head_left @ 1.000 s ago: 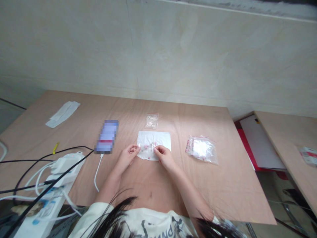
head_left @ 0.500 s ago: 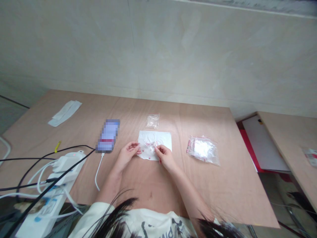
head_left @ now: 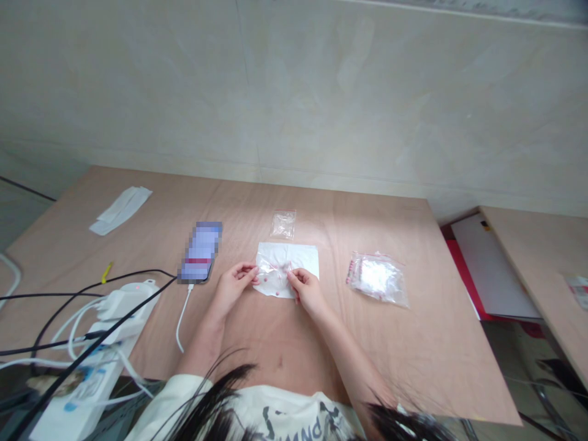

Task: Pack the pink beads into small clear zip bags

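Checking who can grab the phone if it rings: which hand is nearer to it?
The left hand is nearer, just to the right of the phone and slightly lower in view. The right hand is farther right, beyond the left hand, at the white sheet.

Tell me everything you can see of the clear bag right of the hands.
This clear plastic zip bag lies flat on the wooden table, right of a white sheet. Its crinkled film shows red marks along two edges and holds something white, too blurred to identify. No hand touches it.
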The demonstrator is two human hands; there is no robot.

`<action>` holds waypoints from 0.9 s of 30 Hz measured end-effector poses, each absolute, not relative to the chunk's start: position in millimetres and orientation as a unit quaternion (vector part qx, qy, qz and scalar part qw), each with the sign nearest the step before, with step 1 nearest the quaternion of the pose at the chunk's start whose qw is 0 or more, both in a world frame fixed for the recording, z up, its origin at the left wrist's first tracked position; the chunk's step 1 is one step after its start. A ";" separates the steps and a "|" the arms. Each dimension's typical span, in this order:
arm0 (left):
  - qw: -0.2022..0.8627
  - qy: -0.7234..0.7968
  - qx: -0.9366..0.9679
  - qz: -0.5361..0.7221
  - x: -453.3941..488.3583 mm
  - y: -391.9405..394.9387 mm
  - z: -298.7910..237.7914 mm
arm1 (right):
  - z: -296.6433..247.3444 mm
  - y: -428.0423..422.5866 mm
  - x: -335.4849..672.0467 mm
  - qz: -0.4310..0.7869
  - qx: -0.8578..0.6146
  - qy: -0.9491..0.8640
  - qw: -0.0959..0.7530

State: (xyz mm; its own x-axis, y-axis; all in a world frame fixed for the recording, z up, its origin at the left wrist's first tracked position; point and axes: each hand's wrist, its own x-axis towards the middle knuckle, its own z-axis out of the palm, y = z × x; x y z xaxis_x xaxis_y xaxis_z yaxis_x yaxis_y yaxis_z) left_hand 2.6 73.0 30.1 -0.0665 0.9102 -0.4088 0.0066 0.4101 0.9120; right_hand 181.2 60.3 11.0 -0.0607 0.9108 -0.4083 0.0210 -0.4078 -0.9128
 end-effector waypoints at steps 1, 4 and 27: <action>0.571 0.614 0.375 0.395 2.6 72.9 30.7 | 10.9 60.7 181.3 0.609 -0.579 -0.399 0.367; 0.563 0.616 0.384 0.395 3.9 72.7 32.7 | 9.7 61.2 181.9 0.616 -0.576 -0.391 0.368; 0.526 0.632 0.395 0.409 8.8 71.9 34.7 | 3.8 62.6 184.6 0.644 -0.560 -0.361 0.375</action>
